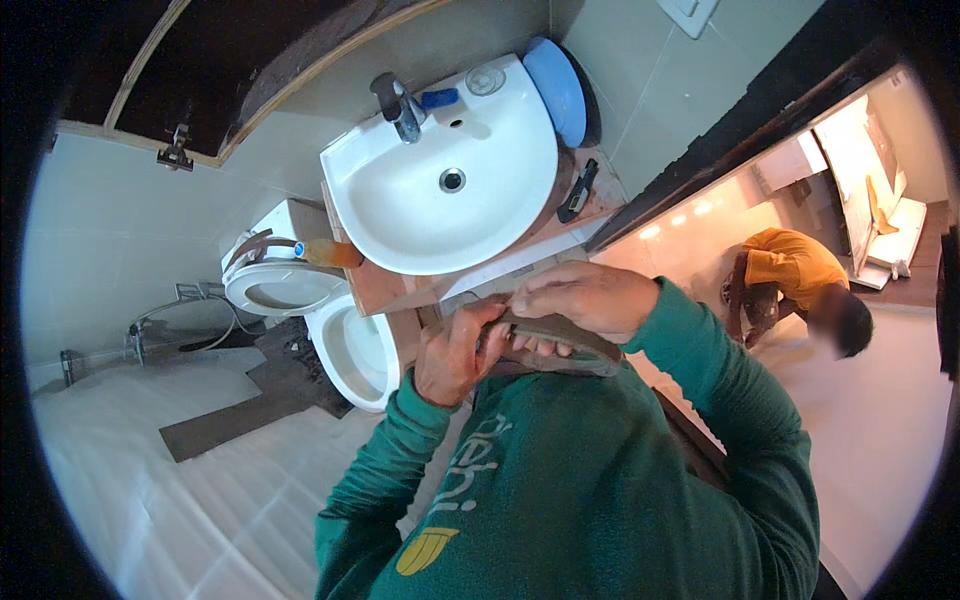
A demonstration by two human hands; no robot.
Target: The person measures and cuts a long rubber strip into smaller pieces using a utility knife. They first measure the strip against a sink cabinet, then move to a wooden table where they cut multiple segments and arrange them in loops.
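Below the white washbasin (440, 190), both hands on a brown strap (560, 335).

Both forearms bent up to chest, L hand (452, 352) curled at 9 o'clock of R hand (580, 300), fingers clenched.

A wooden counter (385, 285) is seen at centre frame, bearing a white washbasin (440, 175) with a grey tap (400, 108). A dark hand tool (578, 190) is laid on the counter at the basin's right, and a blue round lid (556, 90) is propped at its upper right. Lower left, the floor (150, 480) is covered by white sheeting, with a toilet (355, 350) and brown board pieces (250, 410) on it.
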